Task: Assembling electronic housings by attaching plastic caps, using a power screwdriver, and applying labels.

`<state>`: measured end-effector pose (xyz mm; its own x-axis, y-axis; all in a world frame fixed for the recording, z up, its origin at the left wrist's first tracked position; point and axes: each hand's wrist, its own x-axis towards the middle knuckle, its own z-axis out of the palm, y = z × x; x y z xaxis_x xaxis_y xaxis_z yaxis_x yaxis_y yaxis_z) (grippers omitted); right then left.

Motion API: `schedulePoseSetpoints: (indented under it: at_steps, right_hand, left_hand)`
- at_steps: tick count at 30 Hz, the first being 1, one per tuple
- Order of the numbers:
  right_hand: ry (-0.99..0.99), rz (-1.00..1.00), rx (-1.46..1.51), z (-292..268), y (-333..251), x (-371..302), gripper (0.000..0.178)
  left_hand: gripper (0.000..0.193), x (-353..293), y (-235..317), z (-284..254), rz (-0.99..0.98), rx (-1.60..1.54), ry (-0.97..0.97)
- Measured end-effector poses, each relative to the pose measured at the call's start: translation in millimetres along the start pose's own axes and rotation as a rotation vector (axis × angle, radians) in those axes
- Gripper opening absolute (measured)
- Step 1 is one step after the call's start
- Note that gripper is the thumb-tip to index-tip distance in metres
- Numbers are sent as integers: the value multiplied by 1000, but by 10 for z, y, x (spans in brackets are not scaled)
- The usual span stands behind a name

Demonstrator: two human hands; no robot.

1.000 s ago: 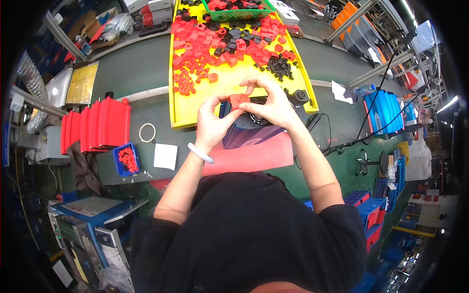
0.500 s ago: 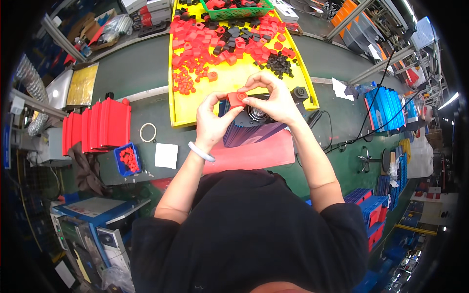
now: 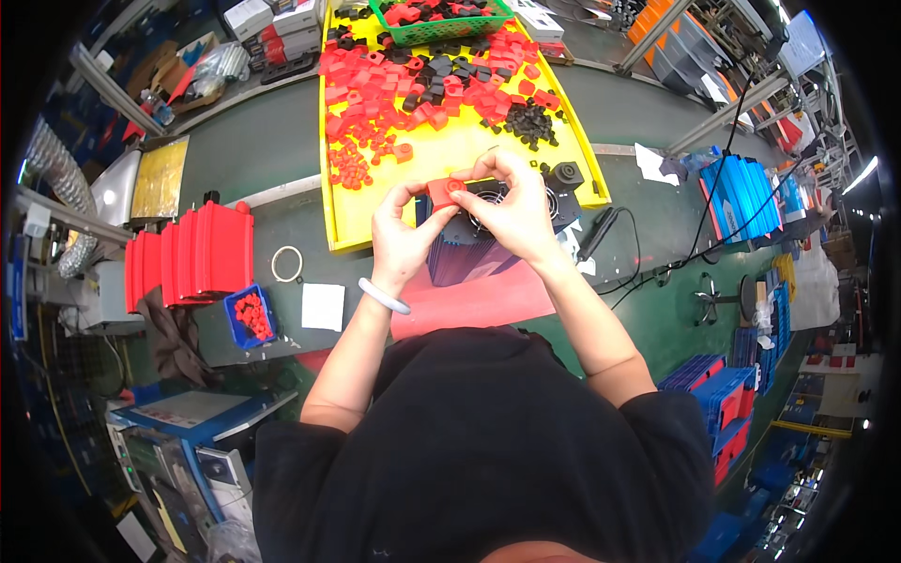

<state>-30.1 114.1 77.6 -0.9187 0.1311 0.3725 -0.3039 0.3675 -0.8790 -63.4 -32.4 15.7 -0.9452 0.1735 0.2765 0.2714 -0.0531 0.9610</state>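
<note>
My left hand (image 3: 401,230) pinches a small red plastic block (image 3: 444,193) with a round raised ring on its face. From the other side my right hand (image 3: 514,208) holds the same block, thumb on the ring and fingers behind it. Just below and behind my hands stands a dark finned metal housing (image 3: 462,261) with round fans in its black end face, partly hidden by my right hand. A black corner block (image 3: 567,175) sits at its far right corner. Under the housing lies a pink-red mat (image 3: 479,302).
A yellow tray (image 3: 413,176) holds many loose red and black parts, with a green basket (image 3: 441,30) at its far end. On the left are red panels (image 3: 221,249), a blue bin (image 3: 246,330) and white paper (image 3: 323,306). A black handheld tool (image 3: 598,235) with a cable and blue finned housings (image 3: 741,199) are right.
Both hands have shifted slightly left with the red block. My right hand has turned a little, and more of the fans and the black handheld tool now shows.
</note>
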Motion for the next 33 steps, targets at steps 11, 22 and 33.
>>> schedulePoseSetpoints:
  at_steps: [11,22,33]
  right_hand:
    - [627,-244,41,-906,-349,20,6]
    - [558,377,-118,-1713,1435,-1042,20]
    - [476,584,114,-1718,2033,-1130,26]
  left_hand:
    - [41,-17,-27,-28,31,43,-31]
    - [56,34,428,-287,186,209,-100]
    - [43,38,771,341,322,619,70]
